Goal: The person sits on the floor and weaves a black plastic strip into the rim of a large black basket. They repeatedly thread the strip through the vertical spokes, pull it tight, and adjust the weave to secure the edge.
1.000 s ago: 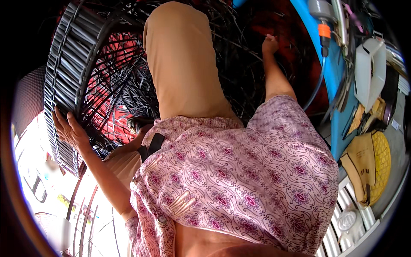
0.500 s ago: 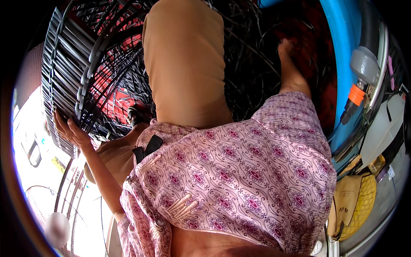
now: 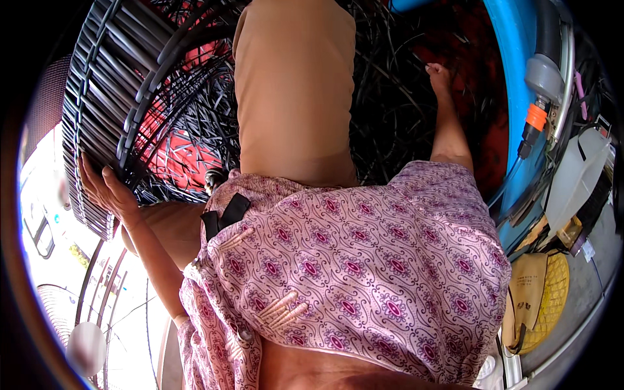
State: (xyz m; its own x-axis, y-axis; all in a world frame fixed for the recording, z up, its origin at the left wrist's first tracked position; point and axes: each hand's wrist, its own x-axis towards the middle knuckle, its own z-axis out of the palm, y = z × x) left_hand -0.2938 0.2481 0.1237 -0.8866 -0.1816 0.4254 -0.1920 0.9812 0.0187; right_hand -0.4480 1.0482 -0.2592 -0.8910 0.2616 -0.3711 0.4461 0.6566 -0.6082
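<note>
My left hand point(image 3: 108, 192) lies with its fingers stretched along the side of a large woven basket point(image 3: 97, 123) of black strips, at the left. The basket's open mouth faces toward my raised knee, and many loose strip ends hang out of it. On the right, over the dark heap of strips, my right hand point(image 3: 439, 77) has its fingers closed together. Whatever they hold, if anything, is too small and dark to make out. Between the two hands rises my leg in tan trousers point(image 3: 296, 97).
Loose black strips point(image 3: 383, 123) cover a red mat point(image 3: 185, 156). A blue tub point(image 3: 517, 78) curves along the right, beside a grey-and-orange hose fitting point(image 3: 536, 114). Beyond stand a whitish plastic container point(image 3: 575, 182) and a yellow woven thing point(image 3: 552, 305). A fan point(image 3: 58, 305) stands at lower left.
My right arm has shifted slightly, and its hand, blurred before, now shows closed fingers. My left hand stays against the basket. The whole view has tilted a little.
</note>
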